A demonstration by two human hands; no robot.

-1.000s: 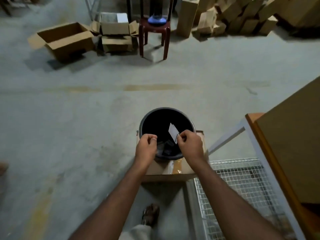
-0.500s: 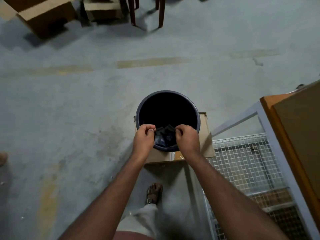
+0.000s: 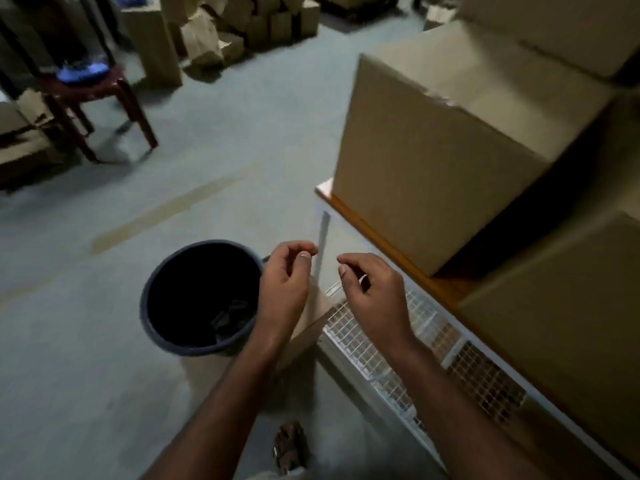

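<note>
A black round bin [image 3: 149, 303] stands on a flat cardboard box [image 3: 311, 317] on the floor, with dark scraps lying inside it. My left hand [image 3: 285, 289] hangs just right of the bin's rim, fingers loosely curled and holding nothing. My right hand [image 3: 372, 296] floats beside it above the white wire mesh [image 3: 377, 344], also loosely curled and empty. A gap of floor and a white table leg [image 3: 323, 237] shows between the two hands.
A white-framed table with an orange edge [image 3: 381, 237] carries large cardboard boxes [image 3: 450, 150] at the right. A dark red chair [image 3: 100, 95] with a blue object stands at the back left. Stacked cartons [image 3: 221, 32] fill the far side. My sandalled foot [image 3: 289, 445] is below.
A second ago my right hand pinched a white slip over the bin; both hands then dipped to its rim. Now both hands are empty and right of the bin, and the view has swung right.
</note>
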